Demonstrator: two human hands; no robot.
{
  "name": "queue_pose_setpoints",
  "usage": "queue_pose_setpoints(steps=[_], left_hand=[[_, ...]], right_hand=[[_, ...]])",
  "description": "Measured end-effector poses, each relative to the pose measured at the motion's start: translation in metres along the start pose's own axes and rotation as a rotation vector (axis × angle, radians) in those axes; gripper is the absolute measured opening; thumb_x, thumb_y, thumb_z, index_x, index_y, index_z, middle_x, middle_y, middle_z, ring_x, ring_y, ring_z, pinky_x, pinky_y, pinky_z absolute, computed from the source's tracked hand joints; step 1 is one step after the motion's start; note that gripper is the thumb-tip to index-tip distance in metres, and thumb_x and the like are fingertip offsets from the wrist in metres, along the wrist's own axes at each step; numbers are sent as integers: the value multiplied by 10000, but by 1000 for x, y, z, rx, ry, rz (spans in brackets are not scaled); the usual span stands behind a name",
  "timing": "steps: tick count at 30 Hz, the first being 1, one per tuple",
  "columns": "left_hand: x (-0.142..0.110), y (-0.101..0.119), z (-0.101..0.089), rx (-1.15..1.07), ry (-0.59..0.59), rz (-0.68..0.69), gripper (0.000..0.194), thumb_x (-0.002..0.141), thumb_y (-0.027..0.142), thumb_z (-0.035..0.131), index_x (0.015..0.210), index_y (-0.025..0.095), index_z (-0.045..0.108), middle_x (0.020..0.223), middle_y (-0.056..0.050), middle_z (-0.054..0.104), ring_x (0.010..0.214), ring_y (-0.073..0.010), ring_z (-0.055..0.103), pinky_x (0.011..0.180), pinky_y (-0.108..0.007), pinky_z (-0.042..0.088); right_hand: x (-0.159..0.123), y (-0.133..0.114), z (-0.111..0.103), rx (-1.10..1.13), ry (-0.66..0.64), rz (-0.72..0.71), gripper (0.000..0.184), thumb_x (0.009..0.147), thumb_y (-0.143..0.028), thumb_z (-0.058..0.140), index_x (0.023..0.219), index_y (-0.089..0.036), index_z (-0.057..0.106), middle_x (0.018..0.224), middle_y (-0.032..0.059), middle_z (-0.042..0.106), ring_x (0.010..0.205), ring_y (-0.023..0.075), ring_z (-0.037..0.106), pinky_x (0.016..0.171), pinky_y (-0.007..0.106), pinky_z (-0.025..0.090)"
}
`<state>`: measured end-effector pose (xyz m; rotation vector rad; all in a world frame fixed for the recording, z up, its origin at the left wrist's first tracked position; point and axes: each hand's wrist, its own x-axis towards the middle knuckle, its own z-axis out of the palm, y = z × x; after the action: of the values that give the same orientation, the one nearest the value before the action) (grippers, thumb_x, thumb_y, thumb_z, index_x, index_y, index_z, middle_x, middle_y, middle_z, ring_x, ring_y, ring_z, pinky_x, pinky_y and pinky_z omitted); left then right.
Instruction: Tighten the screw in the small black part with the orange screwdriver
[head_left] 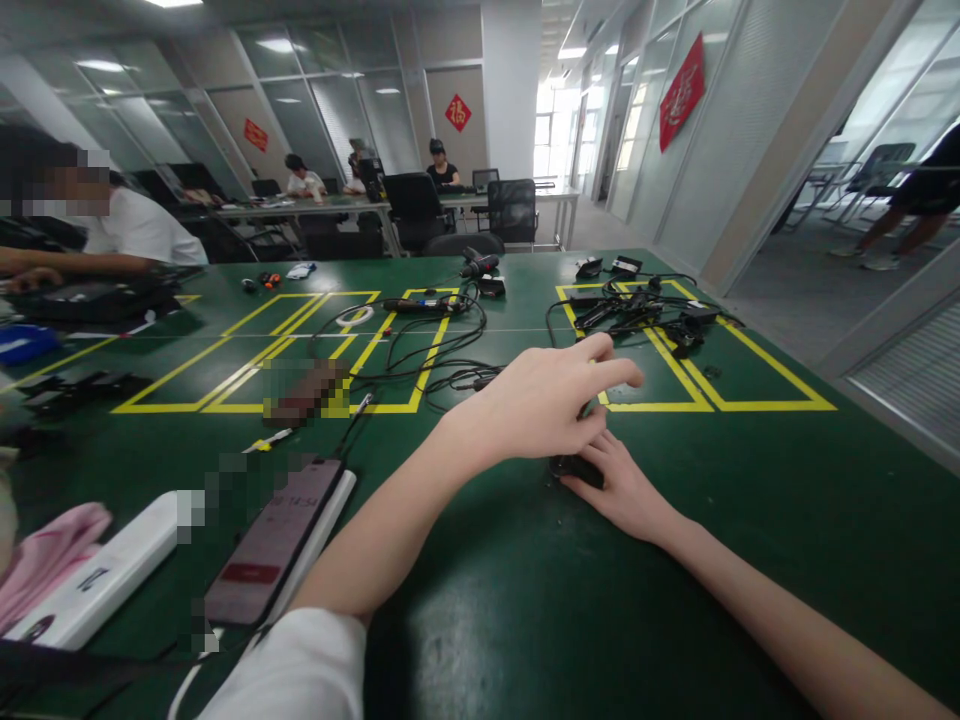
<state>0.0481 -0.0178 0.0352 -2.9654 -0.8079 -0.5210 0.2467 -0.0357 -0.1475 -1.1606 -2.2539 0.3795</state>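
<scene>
My right hand (619, 488) rests on the green table with its fingers around a small black part (577, 470), whose far side is covered by my hands. Just above it hovers my left hand (536, 400), palm down, fingers bent and apart. The underside of that hand is hidden, and I make out nothing held in it. Beyond my hands lies a heap of black parts and cables (637, 310) inside yellow tape outlines.
To the left are a phone (274, 545), a white power strip (112, 565), a pink cloth (56, 550) and a brown item (307, 392). Cables, a white ring (355, 316) and a power drill (478, 264) lie farther back. A co-worker (139, 230) sits at the left edge.
</scene>
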Motion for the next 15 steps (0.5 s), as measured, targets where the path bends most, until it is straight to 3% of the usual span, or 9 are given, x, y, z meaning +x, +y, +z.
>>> queue_pose_setpoints(steps=[15], left_hand=[[1, -1, -1, -14, 2, 28, 384, 877, 127, 499, 1221, 185, 658, 1105, -60, 653, 896, -188, 632, 753, -298, 462]], right_hand=[[0, 1, 0, -6, -2, -8, 227, 932, -261, 686, 1157, -230, 690, 1295, 111, 655, 1205, 352, 560, 997, 566, 496]])
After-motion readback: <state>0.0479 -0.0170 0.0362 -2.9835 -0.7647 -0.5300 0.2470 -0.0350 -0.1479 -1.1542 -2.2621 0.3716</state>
